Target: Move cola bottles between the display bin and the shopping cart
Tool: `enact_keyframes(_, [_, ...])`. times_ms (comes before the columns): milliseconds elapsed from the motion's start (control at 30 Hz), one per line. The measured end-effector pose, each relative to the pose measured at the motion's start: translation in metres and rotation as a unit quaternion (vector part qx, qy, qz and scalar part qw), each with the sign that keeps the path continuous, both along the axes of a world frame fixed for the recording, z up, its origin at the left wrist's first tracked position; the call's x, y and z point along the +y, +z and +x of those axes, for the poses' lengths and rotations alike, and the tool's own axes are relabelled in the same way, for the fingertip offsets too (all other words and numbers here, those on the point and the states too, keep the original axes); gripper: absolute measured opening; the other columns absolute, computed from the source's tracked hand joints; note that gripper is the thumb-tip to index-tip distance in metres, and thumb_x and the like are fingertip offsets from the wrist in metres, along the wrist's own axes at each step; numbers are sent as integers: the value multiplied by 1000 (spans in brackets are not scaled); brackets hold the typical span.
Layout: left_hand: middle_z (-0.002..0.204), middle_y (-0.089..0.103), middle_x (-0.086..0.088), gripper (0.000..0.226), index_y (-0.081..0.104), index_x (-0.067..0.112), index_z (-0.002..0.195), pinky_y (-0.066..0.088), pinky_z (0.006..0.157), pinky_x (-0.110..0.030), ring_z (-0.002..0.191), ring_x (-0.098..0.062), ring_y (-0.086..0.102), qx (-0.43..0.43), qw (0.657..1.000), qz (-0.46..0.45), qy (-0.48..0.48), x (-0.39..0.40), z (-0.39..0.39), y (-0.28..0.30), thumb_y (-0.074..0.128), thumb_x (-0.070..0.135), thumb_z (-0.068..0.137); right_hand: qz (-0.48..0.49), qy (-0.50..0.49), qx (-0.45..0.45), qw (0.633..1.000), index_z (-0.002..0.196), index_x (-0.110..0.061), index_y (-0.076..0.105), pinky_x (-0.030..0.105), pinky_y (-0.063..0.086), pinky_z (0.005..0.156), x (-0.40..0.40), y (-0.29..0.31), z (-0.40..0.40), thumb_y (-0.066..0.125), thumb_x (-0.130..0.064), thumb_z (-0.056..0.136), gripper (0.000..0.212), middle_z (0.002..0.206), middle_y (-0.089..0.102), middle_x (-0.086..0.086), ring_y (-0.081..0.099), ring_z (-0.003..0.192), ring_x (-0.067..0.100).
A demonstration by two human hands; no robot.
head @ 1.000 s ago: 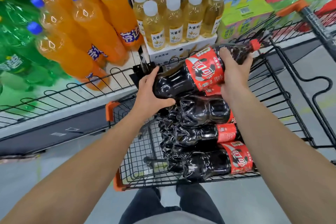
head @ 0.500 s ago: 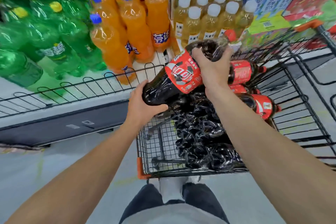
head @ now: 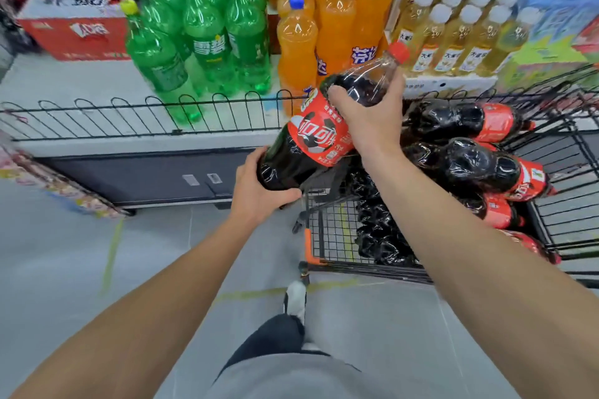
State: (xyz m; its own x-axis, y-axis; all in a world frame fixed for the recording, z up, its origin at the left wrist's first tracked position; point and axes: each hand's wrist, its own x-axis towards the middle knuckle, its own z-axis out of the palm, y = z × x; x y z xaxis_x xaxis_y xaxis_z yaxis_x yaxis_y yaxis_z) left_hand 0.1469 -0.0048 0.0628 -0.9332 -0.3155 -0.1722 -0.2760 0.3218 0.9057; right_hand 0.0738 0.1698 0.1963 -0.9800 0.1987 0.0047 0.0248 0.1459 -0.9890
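Lifted since earlier frame: cola bottle (head: 319, 136) now clear of shopping cart (head: 551, 223), tilted, cap toward 1 o'clock, before display bin (head: 146, 113). Right hand (head: 369, 113) clasps shoulder; left hand (head: 259, 191) cups base at 7 o'clock.

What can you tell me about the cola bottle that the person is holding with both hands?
The cola bottle is a large clear plastic bottle of dark drink with a red cap and a red label showing a football. It is tilted, cap up and away from the person, above the left edge of the shopping cart. The left hand grips its base; the right hand grips its shoulder.
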Motion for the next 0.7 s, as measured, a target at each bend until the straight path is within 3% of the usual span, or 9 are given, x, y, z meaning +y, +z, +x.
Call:
enact_keyframes(133, [126,53,3,96,45,48,128,56,91,-52,118,-19,55,27,999,-1,36,-22,52,2,89,45,42,2,40,14,999,150,-29,36,42,51,107,-29,7,38,86,-44,68,97,136,56,-6,60,121,12])
enact_keyframes(267, [125,50,3,98,46,43,131,55,93,-50,119,-19,53,44,996,4,80,-55,100,9,88,44,42,2,79,26,997,149,-26,38,27,53,101,-69,17,73,88,-38,71,93,122,56,-19,60,108,-2])
enact_keyframes(367, [127,51,2,99,45,48,130,58,86,-54,118,-19,55,48,992,20,112,-89,131,12,90,42,42,6,105,36,994,134,-36,41,40,56,101,-109,26,98,85,-50,61,87,127,59,-10,64,113,9])
enact_keyframes(467, [128,53,3,96,45,54,125,59,82,-55,118,-21,56,53,988,29,142,-128,156,14,91,40,43,6,136,43,990,130,-37,42,42,57,98,-157,32,115,86,-47,63,81,122,62,-11,66,110,10])
enact_keyframes(600, [128,53,2,95,47,48,126,57,89,-51,119,-20,55,72,981,34,174,-198,179,16,90,41,42,0,162,55,985,133,-29,47,41,57,98,-237,34,129,87,-41,66,80,122,65,-6,68,107,8])
enact_keyframes(700, [126,54,3,99,47,38,132,53,97,-41,116,-15,55,77,980,17,184,-263,189,17,86,45,41,-3,177,58,983,134,-25,48,38,58,96,-307,31,135,86,-37,67,79,117,65,-6,69,102,8])
